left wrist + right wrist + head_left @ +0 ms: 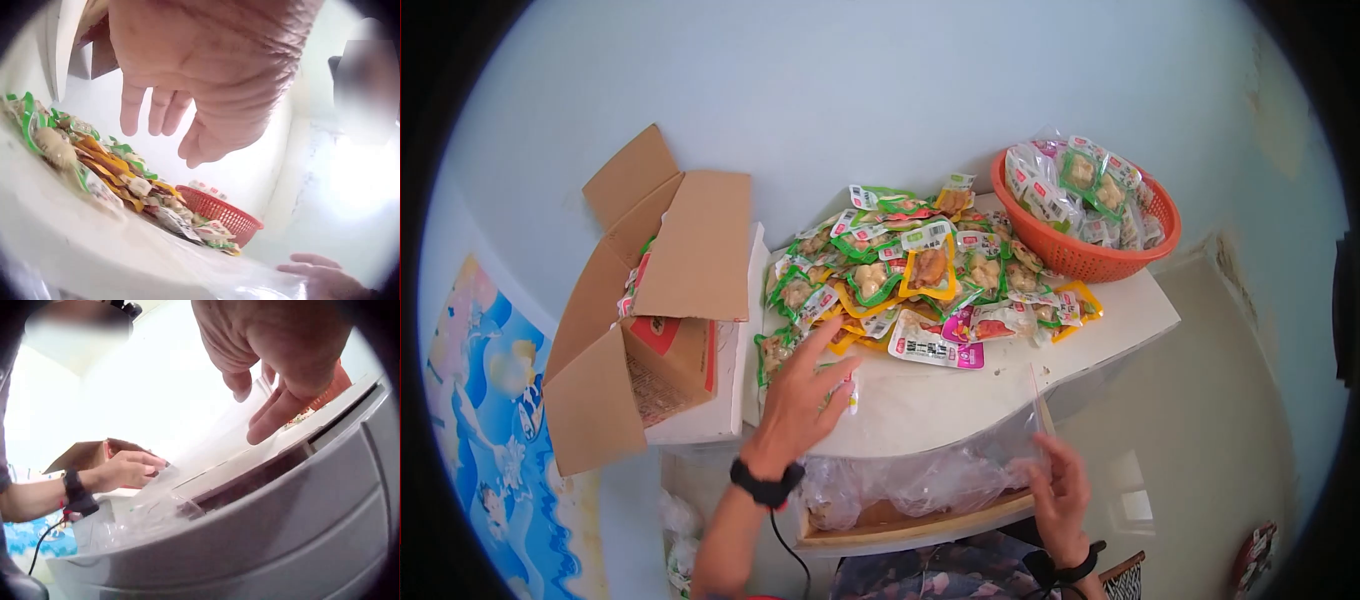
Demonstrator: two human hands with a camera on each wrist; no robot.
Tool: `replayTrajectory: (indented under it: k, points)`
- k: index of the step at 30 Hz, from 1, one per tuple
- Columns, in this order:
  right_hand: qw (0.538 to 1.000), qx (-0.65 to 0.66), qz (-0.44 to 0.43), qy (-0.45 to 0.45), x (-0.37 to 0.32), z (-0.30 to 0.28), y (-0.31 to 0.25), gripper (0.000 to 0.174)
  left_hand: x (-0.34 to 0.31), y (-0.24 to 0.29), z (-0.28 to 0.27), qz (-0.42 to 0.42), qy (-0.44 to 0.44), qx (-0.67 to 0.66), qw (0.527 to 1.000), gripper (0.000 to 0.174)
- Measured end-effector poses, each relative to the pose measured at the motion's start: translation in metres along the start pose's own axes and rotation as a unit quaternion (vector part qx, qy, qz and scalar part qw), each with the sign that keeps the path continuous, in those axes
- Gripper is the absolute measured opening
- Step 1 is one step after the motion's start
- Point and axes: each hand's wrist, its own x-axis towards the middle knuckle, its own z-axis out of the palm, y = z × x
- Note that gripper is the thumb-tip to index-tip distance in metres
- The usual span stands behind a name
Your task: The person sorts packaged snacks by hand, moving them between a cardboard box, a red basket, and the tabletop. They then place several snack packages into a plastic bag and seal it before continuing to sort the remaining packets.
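Note:
My left hand (798,405) reaches over the front left of the white tabletop (880,415), fingers extended and holding nothing. Beyond its fingertips lies a heap of small sealed snack packets (930,270), with green, yellow and purple edges. In the left wrist view, this hand (206,75) hangs above the packets (106,165) with its fingers pointing down. Over the drawer's right end, my right hand (1060,495) holds a thin clear plastic bag (212,437) between thumb and fingers. The bag stretches up from the open drawer in the right wrist view.
An open cardboard box (690,250) stands at the left, flaps spread. An orange-red plastic basket (1090,262) filled with bagged packets sits at the back right. Below the tabletop, the pulled-out drawer (920,532) holds crumpled clear bags (940,485). A wall rises behind.

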Motion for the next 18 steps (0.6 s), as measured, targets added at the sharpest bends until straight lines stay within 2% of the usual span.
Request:
replayTrajectory:
  k: [2,5,8,11,15,17,18]
  points:
    - [0.982,0.145,0.078,0.09,0.007,0.008,-0.005,0.041,-0.026,0.024,0.002,-0.064,0.039,-0.045,0.996,0.033]
    - [0.963,0.199,0.15,0.101,0.02,0.006,-0.006,0.046,-0.054,0.059,0.006,-0.098,0.051,-0.077,0.991,0.033]
    - [0.925,0.246,0.288,0.009,0.025,-0.002,0.005,0.033,-0.063,0.094,0.011,-0.176,0.053,-0.198,0.963,0.033]
    - [0.946,0.22,0.239,-0.013,0.014,0.012,0.013,0.018,-0.061,0.116,0.014,-0.205,0.029,-0.295,0.933,0.03]
    - [0.981,0.125,0.124,-0.08,0.008,0.036,-0.026,0.005,-0.061,0.138,0.031,-0.273,-0.003,-0.386,0.881,0.022]
    - [0.994,0.01,-0.037,-0.107,0.007,0.041,-0.032,0.009,-0.064,0.141,0.042,-0.311,0.001,-0.44,0.842,0.019]
    - [0.985,-0.049,-0.118,-0.119,0.008,0.044,-0.035,0.012,-0.065,0.143,0.046,-0.327,0.011,-0.473,0.818,0.019]
